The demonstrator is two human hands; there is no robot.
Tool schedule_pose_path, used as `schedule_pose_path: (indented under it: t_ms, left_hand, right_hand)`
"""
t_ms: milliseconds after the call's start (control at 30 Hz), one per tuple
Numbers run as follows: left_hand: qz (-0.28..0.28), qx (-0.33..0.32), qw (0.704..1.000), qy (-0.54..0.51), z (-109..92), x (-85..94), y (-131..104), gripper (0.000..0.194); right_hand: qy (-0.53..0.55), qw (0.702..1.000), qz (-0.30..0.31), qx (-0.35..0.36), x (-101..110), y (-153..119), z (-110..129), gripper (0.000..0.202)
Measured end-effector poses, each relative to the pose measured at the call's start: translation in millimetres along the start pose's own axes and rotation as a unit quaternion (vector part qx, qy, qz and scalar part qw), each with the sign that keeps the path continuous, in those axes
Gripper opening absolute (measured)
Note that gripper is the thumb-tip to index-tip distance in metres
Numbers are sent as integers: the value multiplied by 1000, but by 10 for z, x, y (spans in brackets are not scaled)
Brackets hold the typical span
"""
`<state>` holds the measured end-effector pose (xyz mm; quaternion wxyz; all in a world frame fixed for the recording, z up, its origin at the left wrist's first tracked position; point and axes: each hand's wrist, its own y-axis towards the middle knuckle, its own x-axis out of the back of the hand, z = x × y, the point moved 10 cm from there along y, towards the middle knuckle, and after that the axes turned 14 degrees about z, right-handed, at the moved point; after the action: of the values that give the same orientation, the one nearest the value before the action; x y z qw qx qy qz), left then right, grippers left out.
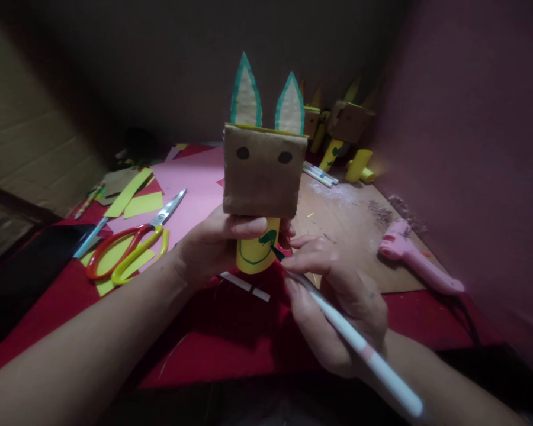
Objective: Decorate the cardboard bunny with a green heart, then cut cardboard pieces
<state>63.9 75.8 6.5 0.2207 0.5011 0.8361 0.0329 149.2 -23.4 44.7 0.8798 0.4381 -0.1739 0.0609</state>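
Table edge, head view: the near rim of the table covered in red cloth (pixel 222 361) runs below both hands, with cloth showing between the forearms.
Right-hand side: a brown flat board (pixel 350 236) reaches towards the pink wall (pixel 479 148); a pink plastic glue gun (pixel 420 260) lies across its edge, well apart from the right hand (pixel 342 296).
Left-hand side: red-and-yellow-handled metal scissors (pixel 159 219) lie near the left forearm, over yellow and pink paper (pixel 195 183).
Below the tube: a thin white stick with a dark band (pixel 235 280) lies on the cloth.
Figure: the brown cardboard box-headed figure with teal-edged ears (pixel 264 183) is upright, mid-view; whether its base touches the cloth cannot be told.
Left hand: the left hand (pixel 211 242) grasps its yellow tube body (pixel 253 263), thumb across the front just under the box, fingertips showing past the right side.
Marker: the right fingers pinch a slim white marker (pixel 350 334) near its dark tip, which is at the green drawn shape (pixel 269 236); exact contact is too small to tell.
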Motion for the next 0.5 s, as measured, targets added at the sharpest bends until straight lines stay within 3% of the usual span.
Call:
schedule_pose_path:
  t_ms: [500]
  left_hand:
    - [-7,7,1000,10,16,19,-9,22]
  right_hand:
    - [3,1000,-1,-12,-8,-8,-8,28]
